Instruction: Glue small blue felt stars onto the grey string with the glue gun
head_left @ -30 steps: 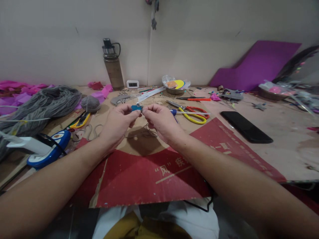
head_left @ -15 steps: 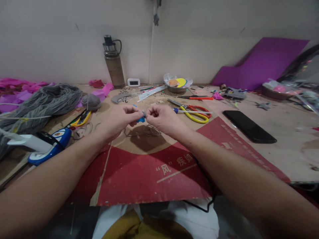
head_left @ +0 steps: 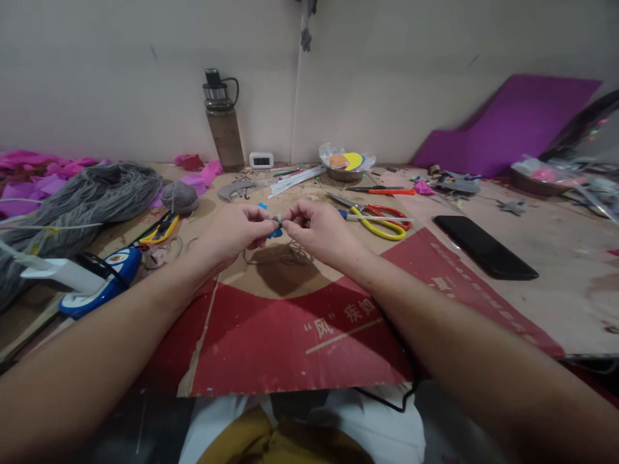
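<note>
Above the middle of the cardboard, my left hand (head_left: pixel 236 233) pinches a small blue piece (head_left: pixel 276 232), partly hidden behind the fingers. At its edge, between both sets of fingertips, is a small dark grey bit too small to name. My right hand (head_left: pixel 316 231) is closed with thumb and forefinger meeting at that spot; whether it grips the grey bit or a thread there is hard to see. Thin grey yarn (head_left: pixel 294 253) lies loosely on the cardboard under the hands. Just right of my right hand lie yellow-handled scissors (head_left: pixel 382 227) and a white stick with a blue end (head_left: pixel 372 217).
Grey yarn skeins (head_left: pixel 97 200), a yarn ball (head_left: pixel 178 197) and a blue-and-white device (head_left: pixel 113 274) are on the left. A bottle (head_left: pixel 225 132) and small clock (head_left: pixel 262 160) stand by the wall. A black phone (head_left: pixel 483 247) lies right. Red printed cardboard (head_left: pixel 300 367) covers the front.
The hands stay together in nearly the same place. The small dark grey bit between the fingertips shows more clearly now. The whole view has shifted slightly.
</note>
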The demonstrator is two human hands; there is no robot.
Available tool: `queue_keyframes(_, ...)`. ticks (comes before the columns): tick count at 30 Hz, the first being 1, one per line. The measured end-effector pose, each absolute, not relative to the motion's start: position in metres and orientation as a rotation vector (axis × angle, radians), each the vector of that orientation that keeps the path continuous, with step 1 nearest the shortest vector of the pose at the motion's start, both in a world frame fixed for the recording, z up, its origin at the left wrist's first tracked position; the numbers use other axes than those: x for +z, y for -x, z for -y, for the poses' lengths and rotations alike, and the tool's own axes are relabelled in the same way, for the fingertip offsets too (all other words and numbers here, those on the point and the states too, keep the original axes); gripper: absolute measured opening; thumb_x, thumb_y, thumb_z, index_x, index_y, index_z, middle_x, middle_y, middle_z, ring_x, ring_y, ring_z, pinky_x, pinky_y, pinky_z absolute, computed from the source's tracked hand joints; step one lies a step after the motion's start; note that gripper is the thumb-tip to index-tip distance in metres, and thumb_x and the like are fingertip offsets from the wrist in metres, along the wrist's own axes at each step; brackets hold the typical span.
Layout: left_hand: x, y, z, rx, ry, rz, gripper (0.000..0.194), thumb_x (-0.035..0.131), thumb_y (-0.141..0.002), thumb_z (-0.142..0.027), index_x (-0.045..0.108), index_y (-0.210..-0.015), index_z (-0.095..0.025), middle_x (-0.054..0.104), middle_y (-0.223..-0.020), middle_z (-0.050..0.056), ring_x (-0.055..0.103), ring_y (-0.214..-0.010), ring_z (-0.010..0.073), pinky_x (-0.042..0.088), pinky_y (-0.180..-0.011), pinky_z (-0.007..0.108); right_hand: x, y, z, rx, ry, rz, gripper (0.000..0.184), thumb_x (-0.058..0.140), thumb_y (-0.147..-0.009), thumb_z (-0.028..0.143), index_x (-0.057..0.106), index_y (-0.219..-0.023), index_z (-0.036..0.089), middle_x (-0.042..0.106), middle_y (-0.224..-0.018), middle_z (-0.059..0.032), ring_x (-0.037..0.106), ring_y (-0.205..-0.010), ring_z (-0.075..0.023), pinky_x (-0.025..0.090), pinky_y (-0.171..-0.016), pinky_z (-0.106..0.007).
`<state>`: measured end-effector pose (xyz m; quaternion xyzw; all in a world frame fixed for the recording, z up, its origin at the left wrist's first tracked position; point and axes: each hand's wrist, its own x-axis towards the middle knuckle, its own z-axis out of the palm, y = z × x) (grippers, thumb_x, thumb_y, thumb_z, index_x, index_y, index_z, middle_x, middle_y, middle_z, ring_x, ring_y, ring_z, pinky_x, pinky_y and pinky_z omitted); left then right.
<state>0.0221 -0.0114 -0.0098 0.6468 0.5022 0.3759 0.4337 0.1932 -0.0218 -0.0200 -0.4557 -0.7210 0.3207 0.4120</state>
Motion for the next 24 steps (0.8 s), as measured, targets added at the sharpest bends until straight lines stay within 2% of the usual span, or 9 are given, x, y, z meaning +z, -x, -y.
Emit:
queue_keyframes(5,-0.0094,-0.0228,0.0136,1.021,-1.597,-1.201,0.013,0.070,-0.070,-0.025,0.063,-0.063,-0.016,0.056,-0.051,-0.001,0.049,-0.044,0.0083,0.033,-0.043,0.021,-0.0202,-0.1920,0.0206,0.722,1.117,1.754,0.004,0.059,-0.082,0.021,0.055,-0.081,0.018,0.059,-0.074,0.0007,0.050,-0.066,-0.0114,0.038,-0.062,-0.026)
queue_keyframes(20,-0.0075,-0.0279,0.0199,1.070,-1.561,-1.159,0.012,0.069,-0.073,-0.025,0.063,-0.071,-0.015,0.058,-0.049,-0.001,0.049,-0.042,0.0079,0.037,-0.043,0.019,-0.0219,-0.1900,0.0242,0.650,1.143,1.735,0.006,0.061,-0.082,0.024,0.061,-0.082,0.018,0.057,-0.069,0.0016,0.047,-0.062,-0.0111,0.035,-0.060,-0.027)
queue_keyframes(24,-0.0081,-0.0283,0.0198,1.051,-1.539,-1.125,0.011,0.069,-0.074,-0.023,0.063,-0.071,-0.015,0.061,-0.051,0.000,0.056,-0.045,0.0094,0.043,-0.046,0.019,-0.0181,-0.1897,0.0261,0.689,1.152,1.708,0.005,0.060,-0.081,0.022,0.062,-0.078,0.018,0.054,-0.064,0.0032,0.045,-0.059,-0.0109,0.033,-0.057,-0.026)
